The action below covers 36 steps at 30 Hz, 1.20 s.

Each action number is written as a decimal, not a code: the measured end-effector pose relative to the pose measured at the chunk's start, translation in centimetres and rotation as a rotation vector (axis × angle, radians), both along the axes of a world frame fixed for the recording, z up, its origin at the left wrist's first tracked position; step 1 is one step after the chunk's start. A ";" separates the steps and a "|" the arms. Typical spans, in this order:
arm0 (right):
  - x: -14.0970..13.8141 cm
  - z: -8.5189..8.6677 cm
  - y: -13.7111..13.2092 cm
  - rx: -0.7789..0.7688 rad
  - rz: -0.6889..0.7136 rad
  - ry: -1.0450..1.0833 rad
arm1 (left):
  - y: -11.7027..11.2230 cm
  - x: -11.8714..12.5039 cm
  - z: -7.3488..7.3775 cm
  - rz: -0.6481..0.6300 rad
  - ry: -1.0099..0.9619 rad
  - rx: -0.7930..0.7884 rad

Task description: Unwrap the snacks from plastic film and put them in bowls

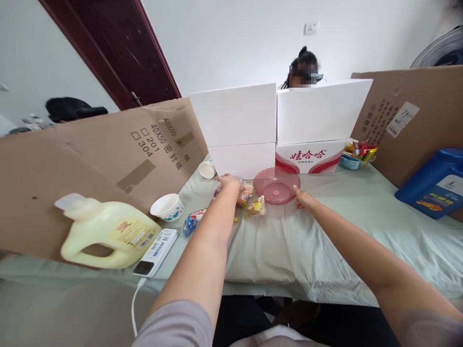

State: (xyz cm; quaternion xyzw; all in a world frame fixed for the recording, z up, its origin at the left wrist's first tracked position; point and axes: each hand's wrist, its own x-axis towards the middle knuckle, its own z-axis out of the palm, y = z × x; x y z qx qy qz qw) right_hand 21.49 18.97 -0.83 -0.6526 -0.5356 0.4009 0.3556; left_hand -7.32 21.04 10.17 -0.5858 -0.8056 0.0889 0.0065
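My left hand [230, 182] reaches over a group of wrapped snacks, with a finger stretched out to the left; most of its fingers are hidden, and I see nothing held. Close to its right lie packaged snacks [246, 193] and a yellow-wrapped snack [256, 206]. Under my left forearm a blue snack packet [191, 222] shows partly. My right hand [303, 196] pinches the right rim of a translucent pink plate [277, 192], which rests on the cloth with nothing in it. A white paper cup [207, 169] lies tipped to the left of my left hand.
White boxes [238, 120] form a back wall, with cardboard panels [144, 159] at the sides. A paper bowl [167, 207], yellowish jug [112, 233] and cabled white power bank [156, 253] stand left. A snack basket [352, 161] and blue bottle [434, 185] are right. Other people sit beyond.
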 end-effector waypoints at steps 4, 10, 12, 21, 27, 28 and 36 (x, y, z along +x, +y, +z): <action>0.6 -1.0 -2.8 0.000 -0.028 -0.005 | -3.3 1.6 -0.1 -0.201 0.048 0.228; 0.5 -3.4 -8.7 0.135 0.024 0.056 | -10.0 4.9 -4.0 -0.476 -0.022 0.313; 0.4 -4.0 -10.1 0.200 0.046 0.048 | -11.6 5.5 -5.9 -0.472 -0.034 0.291; 0.5 -4.3 -11.4 0.360 0.189 -0.045 | -16.6 4.6 -8.3 -0.646 -0.056 0.070; 0.5 -4.5 -11.5 0.383 0.233 -0.101 | -16.4 1.2 -4.2 -0.687 -0.315 0.084; 0.5 -4.5 -11.5 0.386 0.236 -0.117 | -15.7 0.4 -3.3 -0.604 -0.341 0.197; 0.7 -4.5 -11.3 0.374 0.247 -0.163 | -11.3 -11.0 1.3 0.195 -0.179 0.426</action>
